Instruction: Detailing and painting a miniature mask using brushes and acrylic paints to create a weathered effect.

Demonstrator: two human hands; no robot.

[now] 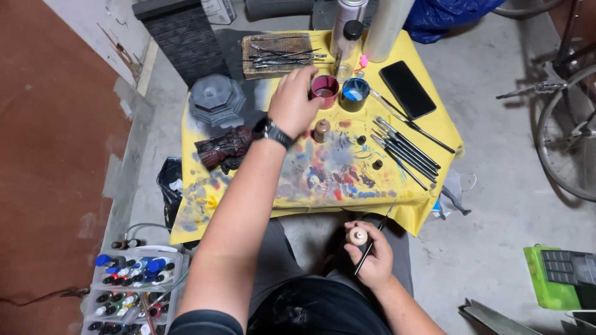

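Note:
My left hand [293,100], with a black watch on the wrist, reaches across a yellow paint-stained table [422,205] and touches the rim of a dark red cup [326,90]. A blue cup [354,93] stands right of it. My right hand [371,254] rests near my lap, holding a small tan round-topped piece [357,236] and a thin black paintbrush [372,242]. A small brown paint bottle [321,129] stands just right of my left wrist.
Several brushes [406,149] and a black phone [407,89] lie on the table's right. A dark red figure [225,149], a grey octagonal base [217,99] and a tool block [276,54] sit left and back. A paint-bottle tray [133,288] is on the floor; a bicycle wheel [568,133] stands right.

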